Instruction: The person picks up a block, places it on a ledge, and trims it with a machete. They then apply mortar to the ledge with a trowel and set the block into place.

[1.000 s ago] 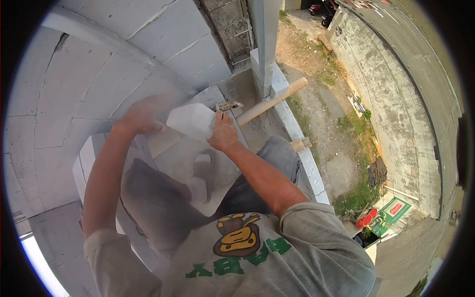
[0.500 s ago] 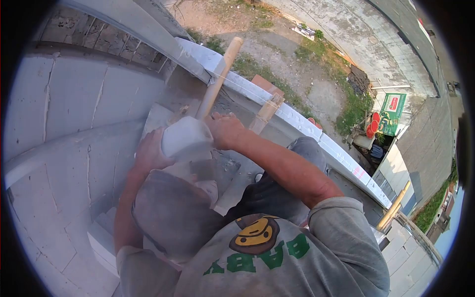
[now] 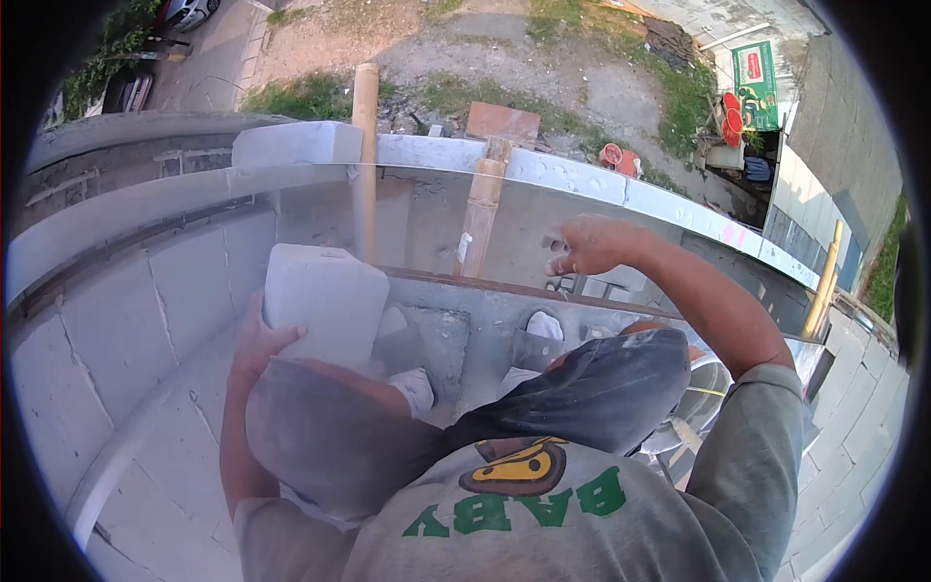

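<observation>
My left hand (image 3: 260, 339) grips the lower left side of a pale block (image 3: 325, 303), its thumb lying on the block's face. The block stands above my left knee, beside the block wall. My right hand (image 3: 585, 244) is raised out to the right with its fingers apart and nothing in it, over the far edge of the grey platform (image 3: 475, 320). A thin string runs along the top of the white block ledge (image 3: 562, 179) beyond.
Two upright bamboo poles (image 3: 365, 145) stand at the ledge. A bucket (image 3: 703, 393) is by my right knee. The block wall (image 3: 126, 320) rises at the left. Far below are a yard with grass, a red basin (image 3: 611, 155) and a green sign (image 3: 756, 85).
My right hand has left the block area and swung out to the right, opening. The block is now more upright in my left hand. The view has turned toward the ledge.
</observation>
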`<action>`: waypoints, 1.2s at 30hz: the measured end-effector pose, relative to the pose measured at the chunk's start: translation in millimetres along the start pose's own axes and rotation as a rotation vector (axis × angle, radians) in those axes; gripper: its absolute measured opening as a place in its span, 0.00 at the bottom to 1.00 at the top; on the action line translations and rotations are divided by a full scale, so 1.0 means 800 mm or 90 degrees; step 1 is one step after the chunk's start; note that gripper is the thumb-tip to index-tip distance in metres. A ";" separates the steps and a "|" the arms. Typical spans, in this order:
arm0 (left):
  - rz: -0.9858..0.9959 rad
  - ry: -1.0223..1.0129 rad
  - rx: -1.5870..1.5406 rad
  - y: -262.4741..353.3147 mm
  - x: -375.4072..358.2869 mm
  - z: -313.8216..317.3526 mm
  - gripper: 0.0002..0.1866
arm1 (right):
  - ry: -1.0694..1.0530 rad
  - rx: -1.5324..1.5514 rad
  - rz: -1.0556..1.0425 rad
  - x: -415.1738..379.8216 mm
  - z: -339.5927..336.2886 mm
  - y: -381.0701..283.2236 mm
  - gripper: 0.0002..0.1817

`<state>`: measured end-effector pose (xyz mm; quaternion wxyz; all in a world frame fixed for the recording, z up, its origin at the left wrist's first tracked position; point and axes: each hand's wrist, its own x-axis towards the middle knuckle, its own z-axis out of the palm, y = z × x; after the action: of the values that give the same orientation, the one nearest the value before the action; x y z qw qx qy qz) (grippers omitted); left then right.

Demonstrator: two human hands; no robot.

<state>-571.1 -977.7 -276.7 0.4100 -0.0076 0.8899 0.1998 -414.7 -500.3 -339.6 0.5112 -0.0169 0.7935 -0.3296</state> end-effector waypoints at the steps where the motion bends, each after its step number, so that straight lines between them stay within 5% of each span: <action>1: -0.003 0.007 -0.005 -0.002 -0.003 0.002 0.52 | 0.009 -0.050 -0.012 0.023 0.018 -0.008 0.33; 5: 0.047 0.122 0.086 0.002 -0.027 0.004 0.54 | 0.053 -0.230 -0.017 0.128 0.032 -0.052 0.35; 8: 0.047 0.155 0.150 -0.008 -0.039 -0.009 0.53 | 0.084 -0.234 0.024 0.215 0.026 -0.073 0.34; 10: 0.025 0.153 0.168 -0.026 -0.048 -0.008 0.52 | 0.239 -0.181 0.014 0.278 0.033 -0.066 0.33; 15: 0.005 0.136 0.155 -0.119 -0.057 0.005 0.47 | 0.375 -0.111 0.090 0.345 0.026 -0.077 0.33; 19: -0.041 0.145 0.078 -0.120 -0.059 0.005 0.46 | 0.448 -0.111 0.085 0.387 -0.007 -0.081 0.36; 28: 0.007 0.111 -0.058 -0.137 -0.038 -0.014 0.51 | 0.420 -0.045 0.122 0.455 -0.024 -0.095 0.40; 30: 0.027 0.103 -0.065 -0.142 -0.032 -0.018 0.51 | 0.448 -0.169 0.083 0.441 0.014 -0.098 0.40; 33: -0.010 0.080 -0.084 -0.131 -0.033 -0.019 0.51 | 0.299 -0.251 0.029 0.417 0.068 -0.092 0.40; 36: 0.021 0.076 -0.038 -0.148 -0.031 -0.025 0.50 | 0.181 -0.110 0.001 0.416 0.082 -0.084 0.38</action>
<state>-548.5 -1097.5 -287.9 0.3527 -0.0174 0.9063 0.2324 -540.0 -707.3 -586.4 0.3905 -0.0131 0.8834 -0.2587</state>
